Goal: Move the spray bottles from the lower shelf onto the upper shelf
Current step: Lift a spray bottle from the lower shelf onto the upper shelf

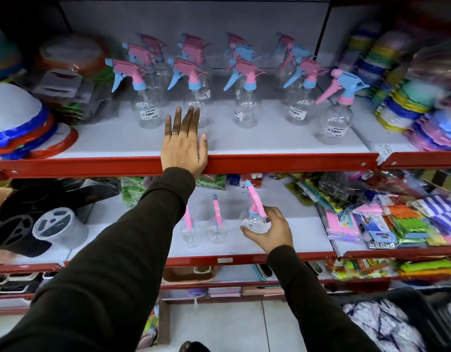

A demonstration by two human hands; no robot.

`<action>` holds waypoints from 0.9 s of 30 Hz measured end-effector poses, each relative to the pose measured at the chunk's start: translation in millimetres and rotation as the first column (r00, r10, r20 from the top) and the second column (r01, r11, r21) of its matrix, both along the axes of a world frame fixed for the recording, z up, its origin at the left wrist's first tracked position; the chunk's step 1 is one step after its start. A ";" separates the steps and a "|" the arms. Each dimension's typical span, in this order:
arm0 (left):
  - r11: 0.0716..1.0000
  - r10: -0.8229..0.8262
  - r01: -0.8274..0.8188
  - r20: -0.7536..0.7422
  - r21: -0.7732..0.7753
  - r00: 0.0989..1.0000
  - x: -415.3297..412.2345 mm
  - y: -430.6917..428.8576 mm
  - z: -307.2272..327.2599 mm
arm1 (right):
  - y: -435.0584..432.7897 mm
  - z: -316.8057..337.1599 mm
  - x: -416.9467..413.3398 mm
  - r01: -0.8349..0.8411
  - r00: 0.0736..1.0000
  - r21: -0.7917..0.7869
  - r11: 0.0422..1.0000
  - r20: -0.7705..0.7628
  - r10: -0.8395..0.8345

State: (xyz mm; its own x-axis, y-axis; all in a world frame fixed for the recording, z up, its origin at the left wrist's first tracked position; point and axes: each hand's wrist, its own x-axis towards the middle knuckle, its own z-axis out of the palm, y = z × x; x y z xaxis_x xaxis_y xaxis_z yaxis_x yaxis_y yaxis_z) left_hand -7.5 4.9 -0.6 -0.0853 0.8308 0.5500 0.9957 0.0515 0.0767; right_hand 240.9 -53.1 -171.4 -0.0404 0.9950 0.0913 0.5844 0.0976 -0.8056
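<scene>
Right hand (268,231) curled around a clear round-bodied plastic spray bottle with a pink trigger head (254,219), thumb under its belly, fingers over the neck, bottle standing on the white lower shelf (282,246). Just left of it, two more clear spray bottles with pink-and-blue heads (204,229), upright and apart from each other. Left hand (184,146) flat and spread wide, holding nothing, palm over the red front lip of the white upper shelf (282,141), fingertips reaching in towards the front row. Behind it, rows of matching clear bottles with pink and blue trigger heads (246,97) (price labels on several). Stacked coloured plastic plates (23,128) at far left, packets of coloured goods (402,224) right of the lower bottles.
</scene>
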 end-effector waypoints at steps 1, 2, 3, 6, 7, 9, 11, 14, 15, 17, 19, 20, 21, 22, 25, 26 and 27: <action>1.000 -0.001 0.001 -0.007 -0.026 1.000 -3.7 -1.7 -3.4 | -3.3 8.9 -0.5 -0.023 0.999 0.063 0.998 0.027 0.021; 0.999 0.003 -0.003 -0.008 -0.037 1.000 -5.0 -4.6 -8.1 | -4.6 18.9 -0.1 -0.046 0.998 0.121 0.992 0.050 0.040; 0.999 0.011 -0.011 -0.011 -0.037 1.000 -4.8 -3.1 -10.2 | -1.5 30.9 0.2 -0.062 0.995 0.176 0.982 0.082 0.049; 1.000 -0.003 0.003 0.019 -0.006 1.000 -2.9 2.0 12.9 | 4.9 85.0 3.5 -0.082 0.994 0.334 0.939 0.091 0.055; 0.999 -0.008 0.009 -0.004 0.050 1.000 3.3 -3.4 32.0 | 0.5 118.6 8.2 -0.068 0.995 0.430 0.900 0.098 0.029; 0.999 -0.012 0.012 0.013 0.035 1.000 4.9 3.5 37.3 | 9.6 144.8 7.0 -0.072 0.997 0.456 0.887 0.067 0.047; 1.000 -0.013 0.013 0.010 0.005 1.000 4.9 -3.0 20.0 | 8.5 157.2 6.6 -0.065 0.998 0.509 0.858 0.037 0.053; 0.999 -0.027 0.027 0.014 -0.016 1.000 6.1 -9.1 5.7 | 12.6 171.0 4.9 -0.016 1.000 0.553 0.833 -0.009 0.025; 0.999 -0.030 0.030 0.022 -0.024 0.999 7.9 -9.4 4.0 | 17.5 177.2 4.5 0.004 1.000 0.553 0.833 -0.028 0.013; 0.999 -0.034 0.034 0.020 -0.026 0.999 8.9 -8.2 0.4 | 29.9 188.6 2.0 0.037 0.999 0.551 0.834 -0.044 -0.015; 0.999 -0.028 0.028 0.018 -0.026 0.999 7.5 -7.8 0.0 | 43.3 199.3 -3.5 0.073 0.997 0.531 0.844 -0.061 -0.048; 0.999 -0.026 0.027 0.015 -0.022 1.000 6.5 -6.8 0.9 | 50.4 203.7 -6.0 0.092 0.996 0.515 0.852 -0.064 -0.069; 1.000 -0.026 0.026 0.015 -0.016 1.000 6.0 -6.4 1.4 | 57.2 207.0 -8.5 0.109 0.994 0.498 0.860 -0.059 -0.091; 1.000 -0.025 0.025 0.018 -0.016 1.000 5.9 -6.0 1.4 | 63.7 209.6 -10.8 0.121 0.993 0.477 0.871 -0.050 -0.110; 1.000 -0.023 0.023 0.008 -0.011 1.000 5.4 -4.9 -0.1 | 80.6 209.2 -16.3 0.134 0.989 0.410 0.902 0.002 -0.148; 1.000 -0.021 0.021 0.006 -0.009 1.000 5.2 -4.6 0.3 | 84.9 208.3 -17.8 0.131 0.989 0.388 0.912 0.016 -0.149; 1.000 -0.020 0.020 0.005 -0.005 1.000 5.2 -4.2 0.5 | 89.1 207.1 -19.1 0.127 0.989 0.368 0.921 0.026 -0.147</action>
State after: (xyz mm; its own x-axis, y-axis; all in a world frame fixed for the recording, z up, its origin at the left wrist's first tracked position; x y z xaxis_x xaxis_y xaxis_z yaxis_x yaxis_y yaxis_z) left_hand -2.3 0.8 0.0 -0.0715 0.8350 0.5456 0.9961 0.0318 0.0818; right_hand 221.8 36.0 35.7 0.0793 0.8893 0.4503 0.6530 0.2950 -0.6975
